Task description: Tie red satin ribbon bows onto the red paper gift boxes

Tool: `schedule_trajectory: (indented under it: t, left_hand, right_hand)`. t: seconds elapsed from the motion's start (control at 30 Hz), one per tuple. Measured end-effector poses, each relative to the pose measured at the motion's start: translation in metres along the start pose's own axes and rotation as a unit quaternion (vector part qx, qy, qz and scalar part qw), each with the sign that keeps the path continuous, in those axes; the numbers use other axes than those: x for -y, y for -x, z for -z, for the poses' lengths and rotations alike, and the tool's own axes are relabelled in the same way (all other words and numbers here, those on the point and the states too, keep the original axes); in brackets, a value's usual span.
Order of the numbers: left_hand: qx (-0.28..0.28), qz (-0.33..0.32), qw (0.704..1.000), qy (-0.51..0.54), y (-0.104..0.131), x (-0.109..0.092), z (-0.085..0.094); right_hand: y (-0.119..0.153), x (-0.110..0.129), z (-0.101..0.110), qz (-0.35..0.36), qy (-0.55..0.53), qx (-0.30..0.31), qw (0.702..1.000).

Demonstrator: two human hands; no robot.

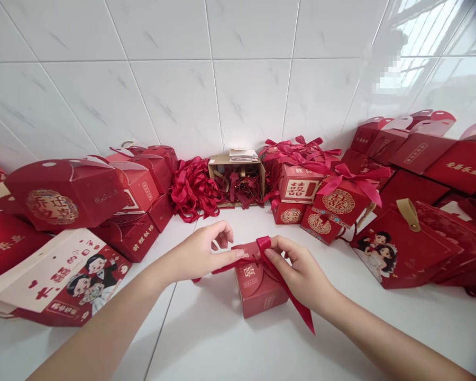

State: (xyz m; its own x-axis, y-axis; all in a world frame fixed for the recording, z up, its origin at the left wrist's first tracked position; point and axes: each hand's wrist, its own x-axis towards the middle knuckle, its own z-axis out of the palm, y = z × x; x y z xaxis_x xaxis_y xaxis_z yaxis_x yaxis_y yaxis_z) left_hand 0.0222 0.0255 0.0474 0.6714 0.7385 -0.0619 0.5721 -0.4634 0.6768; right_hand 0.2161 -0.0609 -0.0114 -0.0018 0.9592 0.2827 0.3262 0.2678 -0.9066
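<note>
A small red gift box [264,299] with gold print stands on the white surface between my hands. A dark red ribbon [295,304] runs across its top, with one tail hanging down at the right front and another reaching out to the left. My right hand [301,267] pinches a raised loop of the ribbon between thumb and forefinger above the box. My left hand [212,248] has its thumb on the ribbon at the box's left top edge, while its other fingers are curled and apart from the thumb.
Red boxes [69,193] and a cartoon-printed bag [59,280] fill the left. Behind are a ribbon heap [195,190] and an open carton [238,159]. Bow-tied boxes [299,185] and stacked red boxes [416,151] stand right, near a bag with a tan handle [404,243]. Tiled wall behind.
</note>
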Motion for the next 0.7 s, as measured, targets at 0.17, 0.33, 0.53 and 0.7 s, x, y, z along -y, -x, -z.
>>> schedule_trajectory:
  t: [0.17,0.33,0.53,0.7]
  left_hand:
    - [0.058,0.043,0.991,0.117,0.001,0.022,-0.018]
    - [0.078,0.109,0.976,0.174,0.002,0.027,-0.021]
    - [-0.098,-0.059,0.993,0.011,0.015,0.015,-0.008]
    - [-0.165,-0.310,0.905,-0.239,0.019,-0.018,0.006]
  right_hand:
    - [0.000,0.002,-0.001,-0.019,-0.053,0.033,0.998]
    - [-0.001,0.007,0.003,-0.065,-0.140,0.073,0.985]
    - [-0.002,0.011,-0.007,-0.086,-0.043,0.014,0.995]
    - [-0.006,0.009,-0.019,-0.063,0.087,-0.031,0.994]
